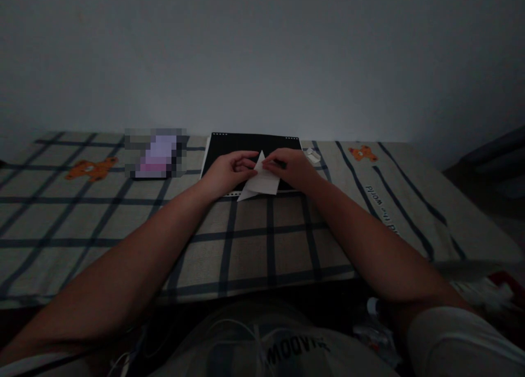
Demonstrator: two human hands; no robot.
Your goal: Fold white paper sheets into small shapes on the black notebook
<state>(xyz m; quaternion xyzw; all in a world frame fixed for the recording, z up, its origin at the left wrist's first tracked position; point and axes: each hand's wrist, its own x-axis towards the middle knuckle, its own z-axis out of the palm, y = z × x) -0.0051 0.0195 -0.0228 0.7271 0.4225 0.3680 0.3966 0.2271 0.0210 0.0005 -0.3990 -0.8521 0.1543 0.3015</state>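
A white folded sheet of paper with a pointed top lies on a black spiral-bound pad at the far side of the checked bedcover. My left hand has its fingers curled against the paper's left edge. My right hand pinches the paper's upper right part near the point. Both forearms reach forward from the bottom corners.
The checked cover with orange bear prints spreads across the surface up to a plain wall. A blurred pinkish object sits left of the pad. A small white item lies right of it. Clutter shows at lower right.
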